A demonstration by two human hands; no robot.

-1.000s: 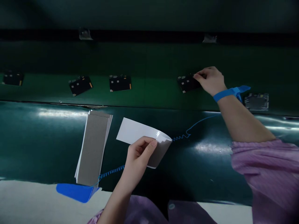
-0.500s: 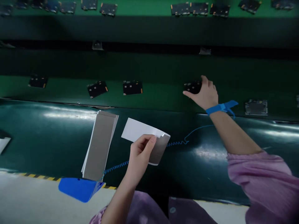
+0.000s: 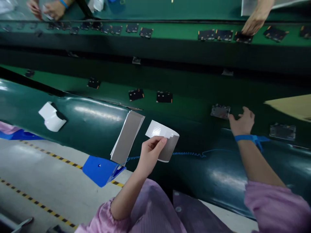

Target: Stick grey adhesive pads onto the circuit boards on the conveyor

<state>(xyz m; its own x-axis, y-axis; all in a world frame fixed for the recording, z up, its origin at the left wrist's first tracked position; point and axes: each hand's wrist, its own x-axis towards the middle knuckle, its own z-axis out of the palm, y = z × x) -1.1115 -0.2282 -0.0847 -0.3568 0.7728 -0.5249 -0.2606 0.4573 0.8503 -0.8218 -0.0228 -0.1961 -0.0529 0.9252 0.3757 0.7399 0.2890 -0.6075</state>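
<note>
Stretching across the view, the glossy dark-green bench top [image 3: 92, 129] meets a matte green lane [image 3: 189, 106]. What lies on the bench?

"A slanted stack of long, flat grey strips with white edges [image 3: 128, 137]. Just beside it, the left hand [image 3: 151, 150] pinches a curled sheet, glossy white on one face and dull grey on the other [image 3: 170, 142], between thumb and fingers."

And the right hand [image 3: 242, 121]?

"Open, fingers spread above the lane, gripping nothing that I can see. The flat rectangular board with a grey plate and speckled dark edges [image 3: 220, 111] lies on the lane just left of its thumb (whether skin meets edge, I can't tell)."

Which way does that board run?

"Side to side along its length, right end slightly nearer the bench. The right hand is clearly the closer of the two."

Anything smaller?

"A smooth blue strap [image 3: 245, 138] circling the right wrist, and a thin, springy blue coiled cord [image 3: 188, 154]."
</note>
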